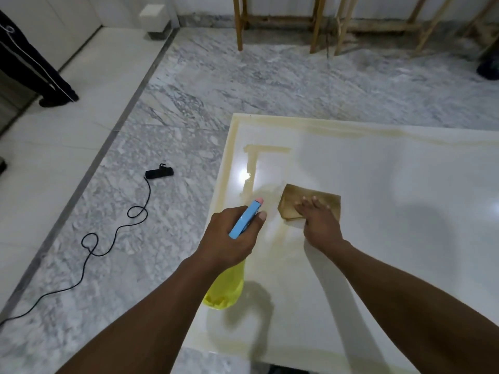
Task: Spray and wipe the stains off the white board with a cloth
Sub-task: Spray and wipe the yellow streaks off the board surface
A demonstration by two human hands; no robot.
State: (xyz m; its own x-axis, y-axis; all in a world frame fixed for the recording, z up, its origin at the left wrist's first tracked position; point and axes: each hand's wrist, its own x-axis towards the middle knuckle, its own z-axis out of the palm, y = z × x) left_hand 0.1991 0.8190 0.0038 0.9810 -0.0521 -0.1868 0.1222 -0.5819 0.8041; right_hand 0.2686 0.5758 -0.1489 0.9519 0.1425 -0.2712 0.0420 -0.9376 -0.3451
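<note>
A glossy white board (378, 211) lies flat in front of me, with yellowish-brown stains (267, 150) along its far edge and in an L-shaped streak near its left side. My left hand (229, 238) grips a spray bottle (245, 220) with a blue head, pink nozzle and yellow body, held above the board's left part and pointing at the streak. My right hand (318, 222) presses flat, fingers spread, on a folded brown-stained cloth (291, 203) lying on the board just right of the streak.
The board rests over a grey marbled floor (189, 103). A black device with a long coiled cable (159, 172) lies on the floor to the left. Wooden frame legs (316, 25) stand at the back. A person's dark trouser leg (35, 74) stands far left.
</note>
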